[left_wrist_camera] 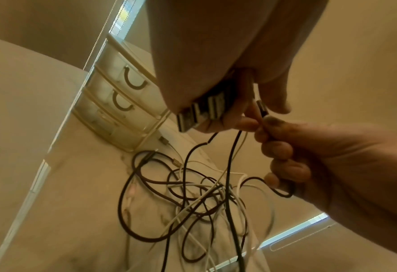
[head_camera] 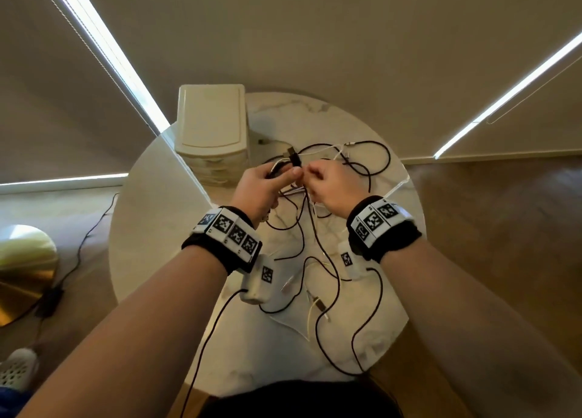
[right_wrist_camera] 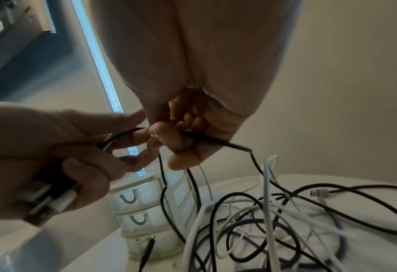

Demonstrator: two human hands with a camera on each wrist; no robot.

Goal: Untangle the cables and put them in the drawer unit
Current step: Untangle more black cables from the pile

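Cables in two hands

Lower drawers of the drawer unit hidden behind left hand; cable tangle blurred.

Both bare forearms extended forward from near edge of table, wrists strapped with black bands carrying white marker tiles. Left hand raised over table centre, fingers curled round a bunch of USB plugs, thumb on top. Right hand just beside it, knuckles up, thumb and fingers pinching a black cable. Fingertips of the two hands touching or nearly so, hands level.
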